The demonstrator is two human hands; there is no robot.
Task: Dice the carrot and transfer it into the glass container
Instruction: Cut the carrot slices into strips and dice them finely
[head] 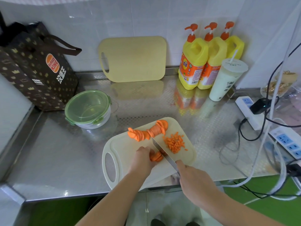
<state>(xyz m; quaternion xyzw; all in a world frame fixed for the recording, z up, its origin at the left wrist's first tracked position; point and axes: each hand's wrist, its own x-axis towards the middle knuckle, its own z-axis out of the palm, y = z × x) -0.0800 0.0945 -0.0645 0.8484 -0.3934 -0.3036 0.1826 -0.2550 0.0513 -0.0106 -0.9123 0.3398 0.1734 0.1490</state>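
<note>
A kitchen, no doubt about it: a stainless steel counter [57, 152] under a white tiled wall [130, 18], with carrot slices [141, 134] on a white chopping board [122, 144]. At the back, a second board [135, 59] leans against the tiles beside three yellow pump bottles of dish soap [193, 62].

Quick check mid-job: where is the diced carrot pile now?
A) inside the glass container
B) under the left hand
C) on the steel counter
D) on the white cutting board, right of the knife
D: the diced carrot lies on the white cutting board, right of the knife blade.
</note>
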